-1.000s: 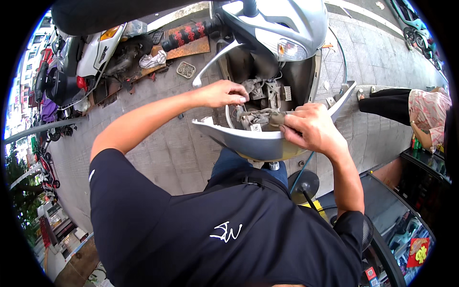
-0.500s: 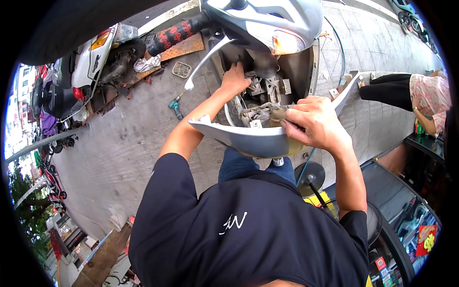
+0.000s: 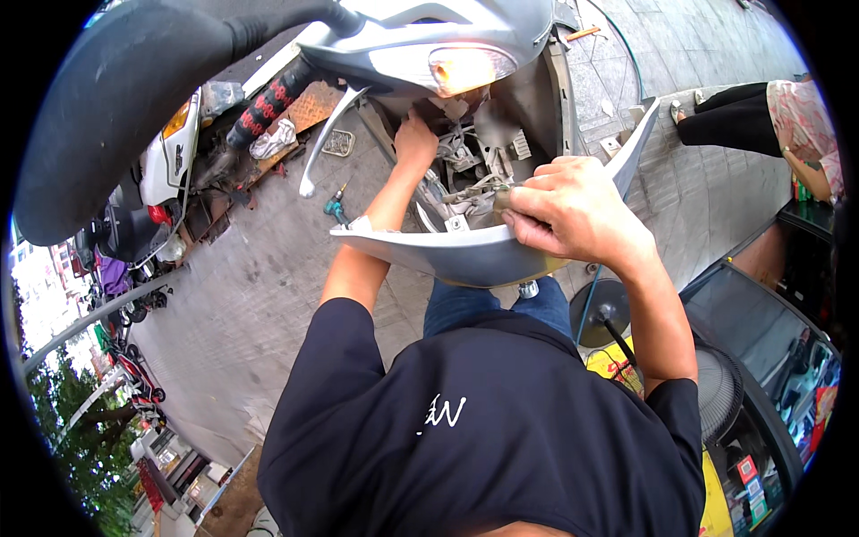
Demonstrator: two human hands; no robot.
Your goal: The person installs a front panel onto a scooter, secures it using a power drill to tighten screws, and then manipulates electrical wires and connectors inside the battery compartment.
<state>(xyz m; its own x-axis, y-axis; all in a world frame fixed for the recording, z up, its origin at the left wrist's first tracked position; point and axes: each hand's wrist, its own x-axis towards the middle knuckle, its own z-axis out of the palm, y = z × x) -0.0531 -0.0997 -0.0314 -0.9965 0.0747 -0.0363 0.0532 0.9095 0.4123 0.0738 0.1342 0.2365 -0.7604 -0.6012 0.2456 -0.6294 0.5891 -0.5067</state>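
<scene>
My right hand is closed on the upper edge of a curved silver body panel, held crosswise in front of me. My left hand reaches past that panel into the dark front cavity of the silver scooter; its fingertips are hidden in shadow, so their grip is unclear. Between my hands lie dusty wiring and metal fittings. Above the left hand are the lit turn lamp and a brake lever.
A teal drill and small parts tray lie on the pavement at left, beside another scooter. A person is at the right. A pedestal fan, round black base and dark glass case stand at lower right.
My left hand has moved up and deeper into the cavity. The view has shifted, bringing a black mirror into the upper left. My right hand stays on the panel; the lamp now shows lit.
</scene>
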